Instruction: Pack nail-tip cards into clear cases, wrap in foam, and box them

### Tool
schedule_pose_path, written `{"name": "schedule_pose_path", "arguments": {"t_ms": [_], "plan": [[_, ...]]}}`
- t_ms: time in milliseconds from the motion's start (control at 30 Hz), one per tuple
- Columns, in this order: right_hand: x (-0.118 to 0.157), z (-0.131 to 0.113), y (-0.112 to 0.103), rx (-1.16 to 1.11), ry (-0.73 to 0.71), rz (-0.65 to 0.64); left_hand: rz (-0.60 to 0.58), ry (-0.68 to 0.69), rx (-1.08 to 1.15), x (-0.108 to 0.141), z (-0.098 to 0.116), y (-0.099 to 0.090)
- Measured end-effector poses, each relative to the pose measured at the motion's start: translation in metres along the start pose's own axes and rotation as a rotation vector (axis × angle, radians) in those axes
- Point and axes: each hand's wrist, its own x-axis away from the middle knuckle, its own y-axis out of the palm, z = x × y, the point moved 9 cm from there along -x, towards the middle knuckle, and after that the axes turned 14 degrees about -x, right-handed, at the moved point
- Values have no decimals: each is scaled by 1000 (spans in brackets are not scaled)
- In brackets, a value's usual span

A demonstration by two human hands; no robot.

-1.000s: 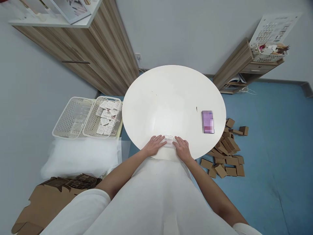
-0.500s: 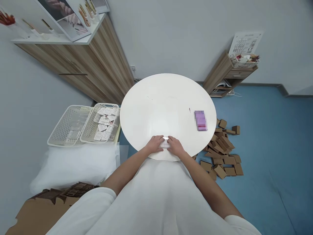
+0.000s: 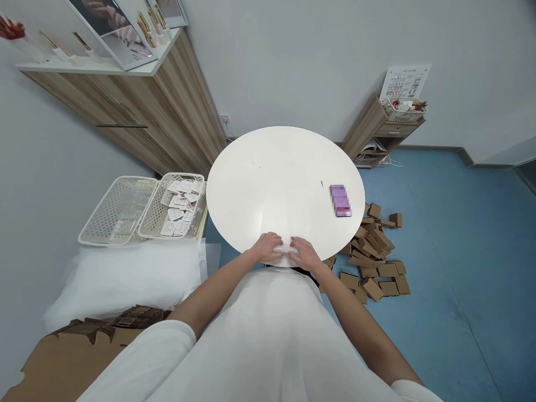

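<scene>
Both hands are at the near edge of the round white table. Between them lies a small, whitish, partly see-through bundle; its exact kind is too small to make out. My left hand grips its left end with curled fingers. At the right end, my right hand has its thumb and fingers closed around it. A faint, pale, see-through sheet seems to lie flat just beyond the hands. Farther right on the table is a blurred purple rectangular thing, with a tiny dark item beside it.
Left of the table stand two white baskets, one holding printed cards. Below them lie a stack of translucent white sheets and a large cardboard box. Small brown boxes are heaped on the floor at right. Wooden cabinets stand behind.
The bundle now looks longer and thinner, and my right hand has shifted slightly right. A faint sheet now shows beyond the hands. My view has turned a little.
</scene>
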Motion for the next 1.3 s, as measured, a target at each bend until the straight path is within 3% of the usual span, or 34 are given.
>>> {"name": "schedule_pose_path", "arguments": {"t_ms": [100,233,467,600,867,1100,1167,1233,1300], "plan": [[-5,0,-9,64,39,62,27,-43,40,-1,-10,-7],[-11,4,-10,56,94,20,8,-128,247,-2,-29,-6],[-20,32,-16,-102,315,22,-36,-330,598,-8,-60,11],[-30,41,-17,-217,305,64,-47,-452,681,-6,-73,20],[-41,69,-16,-253,397,120,-81,-659,484,2,-101,27],[-35,84,-17,-185,511,194,-112,-726,324,7,-105,27],[-32,80,-22,-116,506,236,-41,-753,226,10,-105,14],[-30,68,-32,-10,466,307,106,-758,111,10,-102,-8],[-30,49,-41,81,381,373,232,-659,38,4,-89,-28]]}}
